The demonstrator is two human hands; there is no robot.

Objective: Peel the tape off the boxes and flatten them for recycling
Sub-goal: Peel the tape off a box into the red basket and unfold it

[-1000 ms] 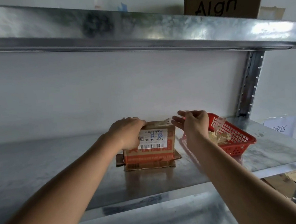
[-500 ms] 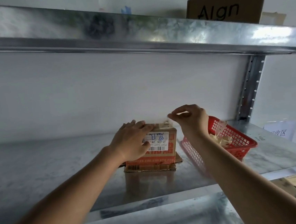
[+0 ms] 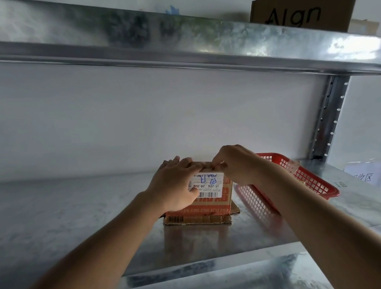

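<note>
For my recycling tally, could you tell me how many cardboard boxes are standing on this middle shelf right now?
1: the cardboard box under both hands, left of the red basket. Anything behind the arms would be hidden.

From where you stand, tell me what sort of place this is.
Probably a storeroom or a sorting corner for recycling. The signs: bare metal shelving on a slotted upright, a labelled cardboard box being worked on by both hands, and a red basket beside it.
</note>
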